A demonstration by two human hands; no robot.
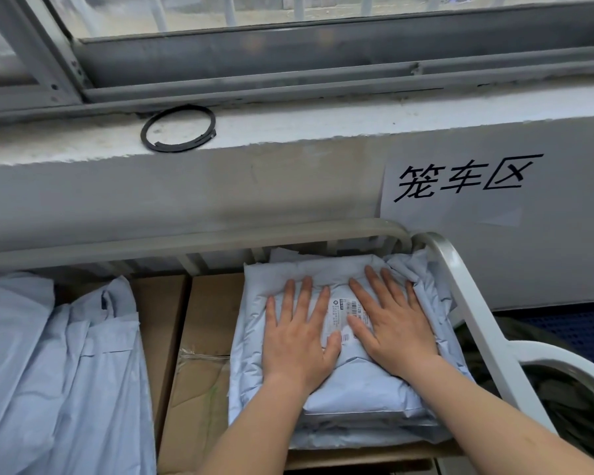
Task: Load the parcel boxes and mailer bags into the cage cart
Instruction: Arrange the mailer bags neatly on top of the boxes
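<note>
Now at the stacking step. Both hands lie flat on a pale blue-grey plastic mailer bag (350,389) that tops a stack of similar bags (357,437) in the far right corner of the grey metal-tube cage cart (467,296).

- Left hand (297,341): fingers straight and spread, palm down on the bag's left half, thumb on the edge of the white printed shipping label (340,311). It grips nothing.
- Right hand (395,323): same posture on the right half, fingers pointing toward the far rail. It holds nothing either.
- The bag sits just inside the cart's curved right rail, and its far edge is near the back bar.
- Left of the stack, brown cardboard parcel boxes (206,320) stand in the cart. Further left, a heap of loose pale blue mailer bags (66,354).
- Beyond the cart: a concrete sill with a black split ring (176,148), and a white paper sign with black characters (460,180) on the wall.

We judge this bag to be placed, with the hands pressing it level. The cart looks well filled at this corner. The next move calls for lifting both palms straight up so the slippery plastic does not slide, then reaching for another parcel. We cannot see where the remaining ones lie.
</note>
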